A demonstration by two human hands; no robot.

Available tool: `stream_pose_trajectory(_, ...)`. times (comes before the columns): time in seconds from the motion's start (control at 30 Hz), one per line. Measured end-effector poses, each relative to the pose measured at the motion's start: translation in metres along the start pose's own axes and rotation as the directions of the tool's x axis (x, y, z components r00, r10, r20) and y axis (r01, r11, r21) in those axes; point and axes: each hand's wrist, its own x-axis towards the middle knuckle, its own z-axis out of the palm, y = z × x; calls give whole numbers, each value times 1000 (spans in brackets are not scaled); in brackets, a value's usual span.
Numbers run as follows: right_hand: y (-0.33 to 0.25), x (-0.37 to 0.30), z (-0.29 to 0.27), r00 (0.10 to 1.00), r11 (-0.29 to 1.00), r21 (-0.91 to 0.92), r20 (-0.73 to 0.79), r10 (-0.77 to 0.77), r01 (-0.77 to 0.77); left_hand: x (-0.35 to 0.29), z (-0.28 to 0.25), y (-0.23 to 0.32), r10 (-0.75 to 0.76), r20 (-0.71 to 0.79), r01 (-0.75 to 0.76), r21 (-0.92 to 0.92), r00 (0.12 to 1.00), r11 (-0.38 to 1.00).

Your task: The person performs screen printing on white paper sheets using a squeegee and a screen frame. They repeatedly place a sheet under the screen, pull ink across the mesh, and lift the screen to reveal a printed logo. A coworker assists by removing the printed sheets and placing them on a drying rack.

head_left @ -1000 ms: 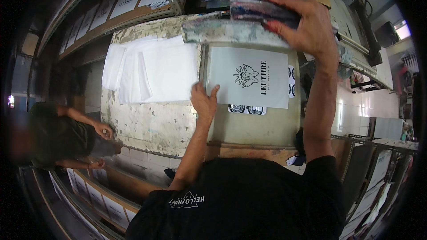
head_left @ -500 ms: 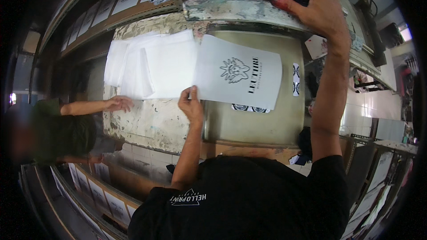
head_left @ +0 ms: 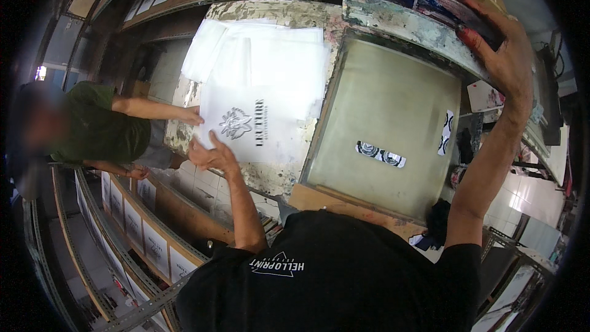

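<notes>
1. Left hand point(head_left: 212, 156): fingers spread loosely, right at the near-left corner of the printed sheet point(head_left: 238, 125)
2. Sheet's over the white stack point(head_left: 279, 55), co-worker's hand point(head_left: 192, 115) at its edge
3. Right hand point(head_left: 509, 52)'s got a stained block point(head_left: 442, 11)

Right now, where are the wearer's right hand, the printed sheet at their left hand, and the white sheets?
Right hand point(head_left: 509, 58): head view, on its back.
Printed sheet point(head_left: 241, 124): head view, on its artwork.
White sheets point(head_left: 283, 61): head view, pile's middle.

We see white sheets point(head_left: 283, 61) piled loosely toward the far edge of our paint-stained desk point(head_left: 279, 178); beside its right edge, an olive-grey panel point(head_left: 393, 104) carries two black-and-white strips point(head_left: 381, 154).
</notes>
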Motion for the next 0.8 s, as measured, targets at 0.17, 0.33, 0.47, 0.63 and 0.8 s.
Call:
stream_pose_trajectory(0.17, 9, 4, 4, 999, 998, 46, -6, -51, 51, -38, 2, 111, 433, 251, -124, -731, 866, 672)
stream_pose_trajectory(0.33, 20, 7, 8, 993, 993, 52, -51, -105, 107, -87, 14, 151, 475, 441, -48, -692, 762, 720)
stream_pose_trajectory(0.47, 15, 9, 7, 997, 995, 58, -21, -78, 79, -88, 36, 151, 460, 476, 91, -762, 749, 641)
stream_pose_trajectory(0.63, 20, 7, 8, 996, 996, -46, -42, -80, 79, -33, 15, 176, 204, 422, 288, -832, 883, 475)
stream_pose_trajectory(0.8, 6, 9, 0, 997, 998, 51, 70, 35, -38, -37, -22, 207, 653, 408, 304, -913, 638, 273)
